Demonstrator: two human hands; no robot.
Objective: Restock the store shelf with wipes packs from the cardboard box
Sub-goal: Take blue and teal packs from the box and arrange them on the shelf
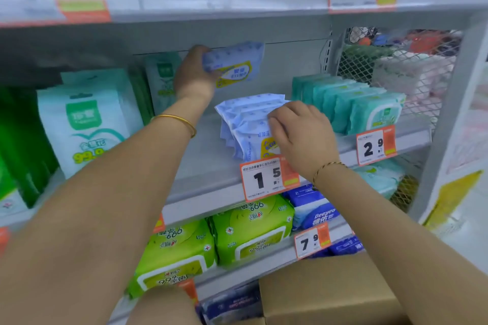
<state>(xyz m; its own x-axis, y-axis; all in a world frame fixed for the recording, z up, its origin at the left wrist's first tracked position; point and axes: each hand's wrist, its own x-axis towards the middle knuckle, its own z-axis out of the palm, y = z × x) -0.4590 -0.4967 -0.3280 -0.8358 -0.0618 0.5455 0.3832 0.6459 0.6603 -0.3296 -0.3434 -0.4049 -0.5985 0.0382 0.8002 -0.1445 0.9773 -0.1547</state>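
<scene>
My left hand [194,74] grips a light blue wipes pack [236,64] with a yellow label, held up in the air above the grey shelf [206,155]. Below it, a row of matching light blue packs [245,119] stands on that shelf behind the 1.5 price tag. My right hand [298,130] rests on the front of that row, fingers bent over the front pack's top edge. The brown cardboard box [327,290] is at the bottom right, below my right forearm; its inside is hidden.
Teal wipes packs [367,111] fill the shelf to the right, next to a wire mesh divider [396,74]. Large green and white packs [87,124] stand at the left. Lime green packs [237,229] and dark blue packs [314,211] lie on the shelf below.
</scene>
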